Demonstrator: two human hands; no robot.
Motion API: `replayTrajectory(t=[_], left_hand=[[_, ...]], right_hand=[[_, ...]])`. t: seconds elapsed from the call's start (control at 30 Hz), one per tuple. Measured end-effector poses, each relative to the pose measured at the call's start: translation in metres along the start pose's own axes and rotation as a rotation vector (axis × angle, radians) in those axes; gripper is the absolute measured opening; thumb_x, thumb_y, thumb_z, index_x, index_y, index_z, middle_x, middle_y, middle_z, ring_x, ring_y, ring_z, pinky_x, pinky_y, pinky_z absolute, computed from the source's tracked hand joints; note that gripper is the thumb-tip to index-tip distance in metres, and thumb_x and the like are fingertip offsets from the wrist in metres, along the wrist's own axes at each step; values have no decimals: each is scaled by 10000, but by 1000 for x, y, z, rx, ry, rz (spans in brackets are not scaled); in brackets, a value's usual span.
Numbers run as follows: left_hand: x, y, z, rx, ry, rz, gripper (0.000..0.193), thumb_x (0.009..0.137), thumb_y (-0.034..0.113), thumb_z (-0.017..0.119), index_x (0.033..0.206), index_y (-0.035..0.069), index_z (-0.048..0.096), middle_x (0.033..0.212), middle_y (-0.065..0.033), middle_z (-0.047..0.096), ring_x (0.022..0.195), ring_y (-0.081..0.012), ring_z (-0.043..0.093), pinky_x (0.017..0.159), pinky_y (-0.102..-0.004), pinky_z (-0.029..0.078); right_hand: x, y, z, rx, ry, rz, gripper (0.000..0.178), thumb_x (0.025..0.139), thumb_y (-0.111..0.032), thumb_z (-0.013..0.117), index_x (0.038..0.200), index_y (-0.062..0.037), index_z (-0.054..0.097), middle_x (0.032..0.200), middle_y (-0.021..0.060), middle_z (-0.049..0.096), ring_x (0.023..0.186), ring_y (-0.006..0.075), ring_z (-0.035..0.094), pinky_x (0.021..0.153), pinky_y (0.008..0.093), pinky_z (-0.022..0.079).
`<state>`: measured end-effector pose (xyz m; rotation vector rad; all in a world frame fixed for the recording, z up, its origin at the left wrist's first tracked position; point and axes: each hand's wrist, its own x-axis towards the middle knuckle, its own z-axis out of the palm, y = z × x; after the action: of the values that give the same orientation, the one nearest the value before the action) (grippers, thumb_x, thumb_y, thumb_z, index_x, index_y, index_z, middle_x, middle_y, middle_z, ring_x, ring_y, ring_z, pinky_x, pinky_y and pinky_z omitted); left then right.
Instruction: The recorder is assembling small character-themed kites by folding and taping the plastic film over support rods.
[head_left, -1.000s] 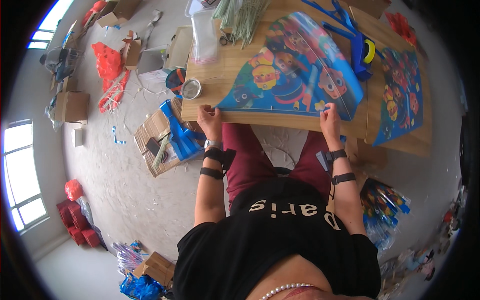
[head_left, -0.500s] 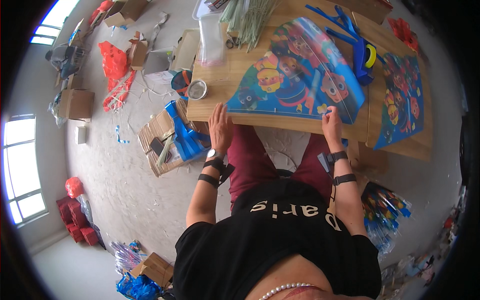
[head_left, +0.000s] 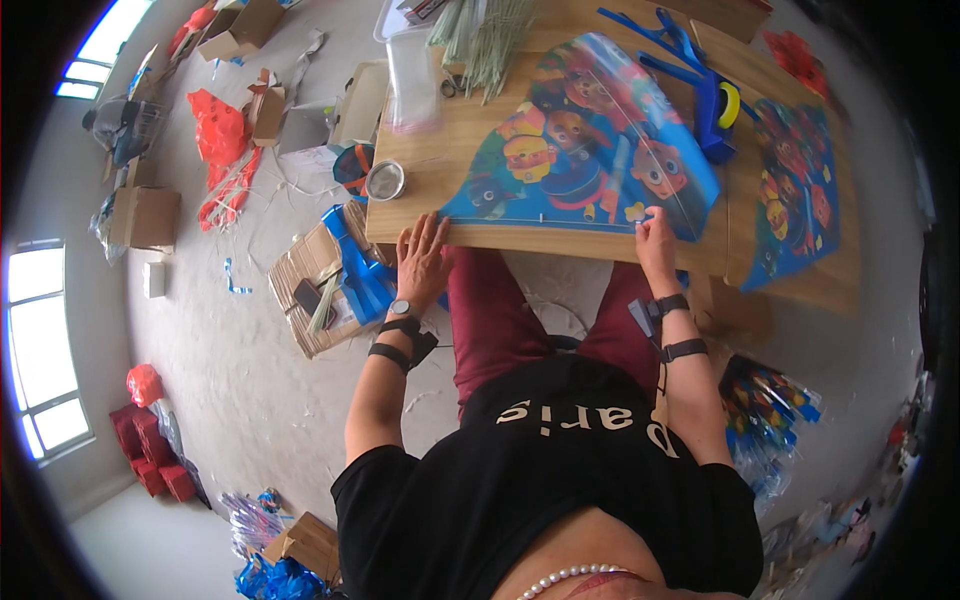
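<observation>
A blue kite [head_left: 590,150] printed with colourful cartoon figures lies on the wooden table, its long edge along the near side. A thin pale rod [head_left: 500,222] runs by that edge, with a small white fitting midway. My right hand [head_left: 656,245] is closed in a pinch at the rod's right end; its fingertips partly hide what they grip. My left hand [head_left: 424,258] lies with fingers stretched out over the table edge, beside the kite's left tip. A second printed kite sheet [head_left: 795,190] lies farther right.
A round tin [head_left: 385,181] stands at the table's left corner. Toward the back are pale sticks [head_left: 485,45], clear plastic bags [head_left: 413,80] and a blue tape dispenser [head_left: 715,125]. A cardboard parcel [head_left: 300,290] with blue ribbon sits left of my legs.
My left hand has shifted slightly left, away from the kite's tip, with its fingers more spread. My right hand keeps its pinch at the near edge. The whole view has moved a little.
</observation>
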<state>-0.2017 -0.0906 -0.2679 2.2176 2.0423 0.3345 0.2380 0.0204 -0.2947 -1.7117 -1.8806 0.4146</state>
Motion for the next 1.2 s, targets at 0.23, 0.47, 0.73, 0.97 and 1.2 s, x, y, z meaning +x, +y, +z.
replayTrajectory(t=[0.23,0.47,0.73,0.97,1.2], left_hand=[[-1,-4,-1,7,0,13,694,918,277,681,1558,163,440,1627,-117,389,1531,-302,318,1242,-529,214],[-2,-4,1,17,13,20,677,925,289,678,1550,159,454,1627,-119,387,1533,-303,313,1242,-522,208],[-1,-15,8,-62,115,6,635,908,252,698,1494,96,509,1619,-131,388,1517,-301,334,1233,-516,243],[45,73,18,-278,10,274,577,948,214,651,1482,45,512,1628,-153,383,1535,-307,316,1242,-505,243],[53,79,32,-214,-12,449,564,966,180,618,1504,65,493,1620,-114,413,1530,-283,337,1243,-499,247]], right_hand=[[2,-9,-2,-81,-29,49,346,892,-83,729,1170,-67,523,896,135,684,885,366,683,766,498,517],[2,-1,-5,-161,16,87,392,868,-153,781,1164,-77,536,829,111,696,836,361,693,749,483,521],[5,-8,-25,-106,67,-29,277,880,-106,752,1111,-64,605,1008,126,689,980,350,652,843,463,502],[-5,-87,11,57,-167,-576,302,931,-74,665,1231,-53,682,1351,105,647,1305,308,561,1131,479,399],[-8,-84,30,-60,-357,-698,440,963,-154,632,1395,-72,608,1508,97,552,1450,260,453,1217,486,315]])
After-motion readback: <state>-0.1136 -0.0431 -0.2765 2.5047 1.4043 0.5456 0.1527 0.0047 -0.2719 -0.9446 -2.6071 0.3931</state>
